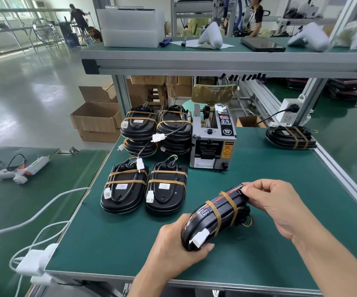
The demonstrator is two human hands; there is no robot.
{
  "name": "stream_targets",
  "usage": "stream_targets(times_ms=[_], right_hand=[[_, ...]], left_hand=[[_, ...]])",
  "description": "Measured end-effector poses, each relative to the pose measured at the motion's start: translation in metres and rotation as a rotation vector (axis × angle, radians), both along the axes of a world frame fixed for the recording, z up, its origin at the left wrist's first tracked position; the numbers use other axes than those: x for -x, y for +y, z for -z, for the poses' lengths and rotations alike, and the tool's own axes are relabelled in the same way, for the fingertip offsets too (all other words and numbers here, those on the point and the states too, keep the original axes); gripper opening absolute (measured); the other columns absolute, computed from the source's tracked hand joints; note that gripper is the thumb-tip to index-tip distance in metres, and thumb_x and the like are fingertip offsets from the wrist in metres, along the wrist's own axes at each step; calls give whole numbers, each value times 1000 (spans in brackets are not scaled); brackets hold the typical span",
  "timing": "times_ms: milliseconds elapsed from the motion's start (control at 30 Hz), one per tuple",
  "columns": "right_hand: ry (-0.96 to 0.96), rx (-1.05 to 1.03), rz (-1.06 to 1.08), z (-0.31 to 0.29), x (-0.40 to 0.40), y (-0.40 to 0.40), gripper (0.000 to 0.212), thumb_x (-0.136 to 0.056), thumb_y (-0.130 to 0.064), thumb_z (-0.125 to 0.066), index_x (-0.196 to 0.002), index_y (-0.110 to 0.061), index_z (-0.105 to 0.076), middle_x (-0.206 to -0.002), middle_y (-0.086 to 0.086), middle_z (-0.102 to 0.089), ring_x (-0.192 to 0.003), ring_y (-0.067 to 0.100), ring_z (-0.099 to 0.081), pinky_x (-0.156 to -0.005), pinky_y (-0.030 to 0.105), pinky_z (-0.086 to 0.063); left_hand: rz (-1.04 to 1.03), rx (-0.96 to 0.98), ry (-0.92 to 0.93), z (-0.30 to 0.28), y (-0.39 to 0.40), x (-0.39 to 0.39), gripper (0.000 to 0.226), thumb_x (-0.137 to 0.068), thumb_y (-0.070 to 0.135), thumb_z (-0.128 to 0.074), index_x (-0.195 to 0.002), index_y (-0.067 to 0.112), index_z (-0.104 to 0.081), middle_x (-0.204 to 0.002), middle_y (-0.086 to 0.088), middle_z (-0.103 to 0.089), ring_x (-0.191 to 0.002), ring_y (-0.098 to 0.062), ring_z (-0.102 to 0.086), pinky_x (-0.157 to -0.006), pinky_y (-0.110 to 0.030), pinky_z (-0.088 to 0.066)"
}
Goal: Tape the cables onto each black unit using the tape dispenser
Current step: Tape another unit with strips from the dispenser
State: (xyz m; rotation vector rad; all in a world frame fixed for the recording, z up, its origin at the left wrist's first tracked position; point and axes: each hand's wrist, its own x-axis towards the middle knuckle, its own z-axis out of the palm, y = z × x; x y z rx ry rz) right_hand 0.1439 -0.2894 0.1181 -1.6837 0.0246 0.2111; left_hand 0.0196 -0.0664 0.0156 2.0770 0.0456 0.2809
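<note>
I hold a black unit (213, 217) tilted on its edge above the green table (113, 243). Two brown tape bands cross it, and a white connector sticks out at its lower end. My left hand (173, 251) grips that lower end. My right hand (274, 204) pinches the upper edge of the unit with curled fingers. The grey tape dispenser (213, 142) stands behind, apart from both hands. Two taped black units (124, 189) (165, 190) lie flat to the left. Two stacks of taped units (139, 125) (174, 127) stand beside the dispenser.
Another taped unit (290, 137) lies at the far right near a wall socket (289, 113). A glue gun (22, 170) rests on the left table. White cables and a power adapter (35, 262) hang off the left edge. An overhead shelf (216, 58) spans the bench.
</note>
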Motion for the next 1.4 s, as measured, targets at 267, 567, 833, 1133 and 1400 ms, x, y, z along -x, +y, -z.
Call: stream_targets(times_ms=[267,567,833,1133,1400], right_hand=[[-82,128,14,5,2,1,15,-84,-9,-80,-73,-20,-79,-96,-8,-80,-104,25,-73,-106,53,-53],[-109,168,32,8,1,3,17,-82,-10,-81,-71,-22,-77,-93,-12,-80,-102,21,-72,-103,54,-54],[-137,186,48,12,-1,5,18,-83,-10,-82,-71,-22,-77,-88,-8,-80,-96,25,-73,-100,56,-56],[-187,266,68,9,0,7,20,-81,-15,-83,-71,-31,-76,-74,-8,-77,-84,25,-73,-86,48,-61],[-237,308,101,12,0,8,21,-81,-23,-84,-72,-39,-74,-66,-14,-72,-70,12,-67,-67,30,-50]], left_hand=[[-1,6,6,1,0,0,46,-71,51,-90,-104,34,-63,-81,12,-70,-70,-13,-62,-70,-36,-57],[-7,14,17,0,0,0,46,-71,51,-90,-103,29,-64,-81,10,-71,-72,-16,-64,-71,-38,-57],[-8,25,36,-1,0,0,48,-71,51,-89,-106,28,-65,-80,8,-71,-72,-18,-63,-72,-41,-57],[-3,15,35,-2,0,0,47,-71,51,-89,-105,30,-65,-80,10,-70,-71,-17,-63,-71,-40,-57],[-3,16,32,-3,0,1,48,-71,51,-89,-107,31,-65,-81,11,-72,-72,-15,-65,-71,-38,-57]])
